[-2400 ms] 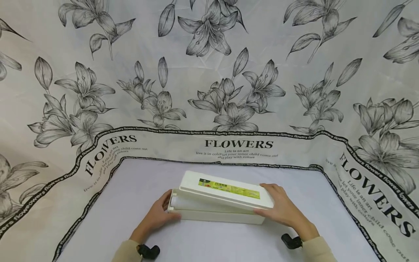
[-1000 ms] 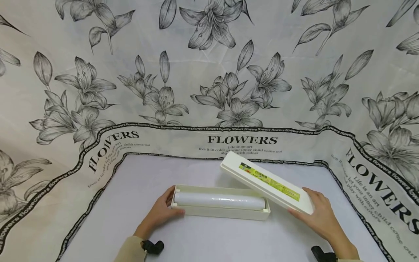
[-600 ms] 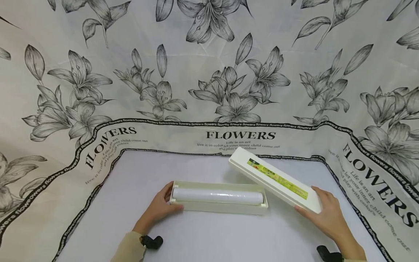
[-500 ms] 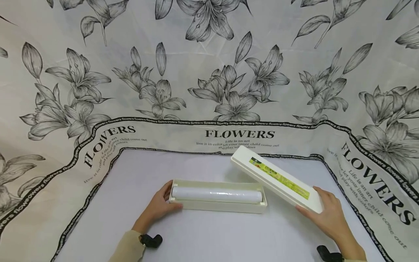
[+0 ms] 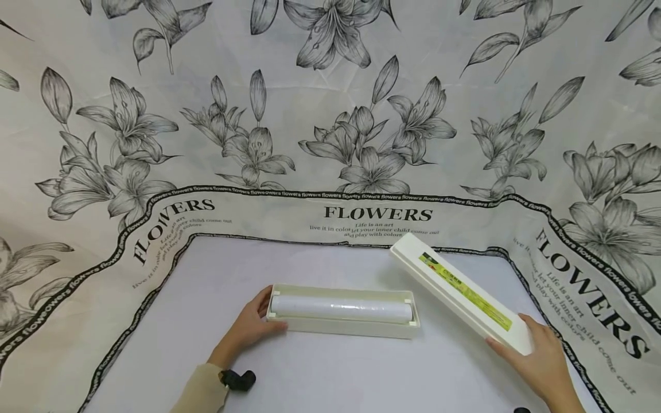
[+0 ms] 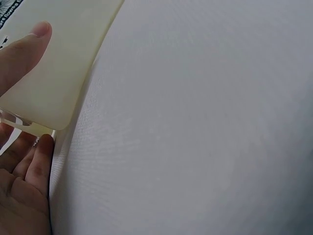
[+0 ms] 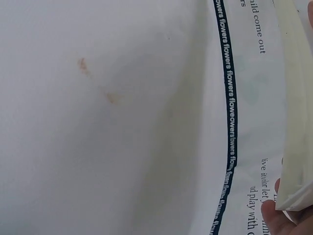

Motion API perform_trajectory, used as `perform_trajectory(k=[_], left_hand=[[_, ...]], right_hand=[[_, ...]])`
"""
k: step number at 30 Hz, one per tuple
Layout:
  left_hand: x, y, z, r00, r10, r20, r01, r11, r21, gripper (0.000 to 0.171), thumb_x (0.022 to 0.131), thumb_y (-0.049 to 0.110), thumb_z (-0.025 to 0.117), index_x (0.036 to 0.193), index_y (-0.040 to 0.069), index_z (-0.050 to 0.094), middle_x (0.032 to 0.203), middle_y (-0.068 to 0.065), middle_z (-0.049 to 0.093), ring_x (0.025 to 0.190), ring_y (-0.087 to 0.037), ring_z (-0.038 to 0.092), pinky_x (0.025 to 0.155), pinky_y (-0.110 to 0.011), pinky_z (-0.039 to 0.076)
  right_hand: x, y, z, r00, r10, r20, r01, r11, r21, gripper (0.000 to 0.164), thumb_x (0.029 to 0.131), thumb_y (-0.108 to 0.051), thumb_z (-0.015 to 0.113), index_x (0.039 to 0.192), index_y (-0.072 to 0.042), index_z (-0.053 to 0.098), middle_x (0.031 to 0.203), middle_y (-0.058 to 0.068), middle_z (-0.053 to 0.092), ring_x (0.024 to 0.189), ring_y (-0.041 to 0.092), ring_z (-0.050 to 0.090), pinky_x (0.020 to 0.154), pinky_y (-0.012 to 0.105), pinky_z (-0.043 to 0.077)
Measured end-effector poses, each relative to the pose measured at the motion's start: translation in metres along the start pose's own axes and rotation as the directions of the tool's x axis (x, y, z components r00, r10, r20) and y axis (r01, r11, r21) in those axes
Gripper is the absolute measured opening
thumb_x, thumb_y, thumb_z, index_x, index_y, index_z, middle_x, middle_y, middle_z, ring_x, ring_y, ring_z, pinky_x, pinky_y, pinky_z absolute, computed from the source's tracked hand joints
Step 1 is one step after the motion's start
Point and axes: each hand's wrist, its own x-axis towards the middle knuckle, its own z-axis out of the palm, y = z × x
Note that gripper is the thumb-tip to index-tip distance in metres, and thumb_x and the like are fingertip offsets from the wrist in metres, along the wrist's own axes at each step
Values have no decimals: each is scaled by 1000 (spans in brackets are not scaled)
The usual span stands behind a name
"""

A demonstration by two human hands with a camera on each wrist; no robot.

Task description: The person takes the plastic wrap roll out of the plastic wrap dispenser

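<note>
A long off-white cling film box sits uncovered on the table in the head view. Inside it lies a shiny white roll. My left hand holds the box's left end, thumb on the front wall and fingers behind the end. The left wrist view shows that thumb against the box wall. To the right, my right hand grips the near end of the white lid, which is tilted, its far end up and left. In the right wrist view, fingertips touch the lid's edge.
A white tabletop lies under the box. Floral-printed cloth with a black lettered border rises behind and along both sides. A black camera is worn on the left wrist. Small brown stains mark the white surface in the right wrist view.
My right hand has lifted the lid off the box and carried it right, uncovering the roll. The lid has turned steeper and stands apart from the box. My left hand keeps its hold.
</note>
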Motion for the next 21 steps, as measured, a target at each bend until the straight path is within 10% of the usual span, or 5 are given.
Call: perform_trajectory(k=[21], left_hand=[[1,-2,0,1000,-8,2,8,1000,5,112,74,30,95,162,13,29,161,-11,43,149,-32,43,123,-48,34]], right_hand=[[-6,25,6,999,29,22,-29,1000,-7,103,81,-51,82,151,8,36,135,42,41,118,60,36,86,69,35]])
